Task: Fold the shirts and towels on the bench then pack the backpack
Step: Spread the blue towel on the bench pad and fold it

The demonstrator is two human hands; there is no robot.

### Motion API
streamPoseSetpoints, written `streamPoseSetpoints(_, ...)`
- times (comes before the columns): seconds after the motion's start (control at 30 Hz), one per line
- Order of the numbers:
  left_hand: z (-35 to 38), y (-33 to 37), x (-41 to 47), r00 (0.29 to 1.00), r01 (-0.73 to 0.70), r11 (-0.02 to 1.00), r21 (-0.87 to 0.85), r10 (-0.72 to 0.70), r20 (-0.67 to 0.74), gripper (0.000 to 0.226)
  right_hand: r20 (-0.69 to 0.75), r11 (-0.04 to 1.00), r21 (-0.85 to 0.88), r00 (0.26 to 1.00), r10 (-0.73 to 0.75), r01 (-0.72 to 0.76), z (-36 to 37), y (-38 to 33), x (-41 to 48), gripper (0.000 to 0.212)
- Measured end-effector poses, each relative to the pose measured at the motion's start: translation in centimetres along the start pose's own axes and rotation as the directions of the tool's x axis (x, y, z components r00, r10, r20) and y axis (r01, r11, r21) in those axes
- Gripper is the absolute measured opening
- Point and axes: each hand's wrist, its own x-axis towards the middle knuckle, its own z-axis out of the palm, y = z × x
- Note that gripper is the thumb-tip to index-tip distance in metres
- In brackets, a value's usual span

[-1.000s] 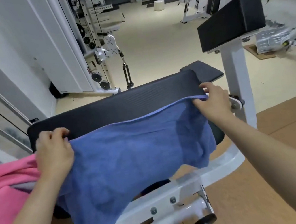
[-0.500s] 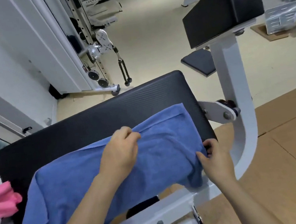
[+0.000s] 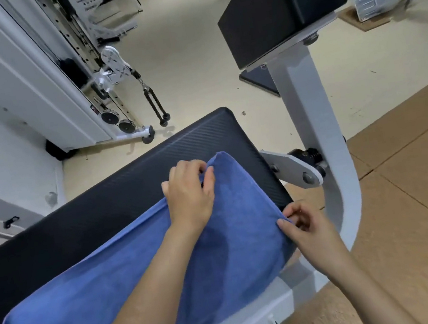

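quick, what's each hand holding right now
Left hand: pinches the far corner of the blue towel.
Right hand: pinches the towel's near right corner.

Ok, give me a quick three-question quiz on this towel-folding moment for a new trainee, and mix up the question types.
1. True or false: the blue towel lies on the black bench pad.
2. What does the left hand grip? A) the towel's far corner B) a cable handle C) a backpack strap
3. Which hand pinches the towel edge nearest the white upright post?

Key: 1 true. 2 A. 3 the right hand.
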Motion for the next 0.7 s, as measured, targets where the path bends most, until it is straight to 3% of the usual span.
streamPoseSetpoints(0.13, -1.4, -0.2, 2.5, 0.998, -0.067, 0.989, -0.135, 0.065, -0.019, 0.016, 0.017, 0.982, -0.191, 1.0, -0.007, 0.01, -0.2, 0.5, 0.3, 0.011)
streamPoseSetpoints(0.3, -2.1, 0.1, 5.7, 0.989, -0.142, 0.99, 0.001, 0.141, 0.053, 0.025, 0.029, 0.921, -0.389, 1.0, -0.009, 0.019, -1.1, 1.1, 0.5, 0.017)
streamPoseSetpoints(0.53, -1.3, 0.8, 11.6, 0.953, -0.301, 0.947, 0.116, 0.303, 0.004, 0.026, -0.28, 0.948, -0.316, 0.959, -0.045, -0.047, -1.2, 1.8, 1.5, 0.01)
streamPoseSetpoints(0.7, 0.4, 1.0, 13.3, 0.953, -0.303, 0.927, 0.221, 0.3, 0.05, 0.034, -0.334, 0.989, -0.137, 0.942, 0.008, -0.057, -0.1, 3.2, 1.8, 0.014)
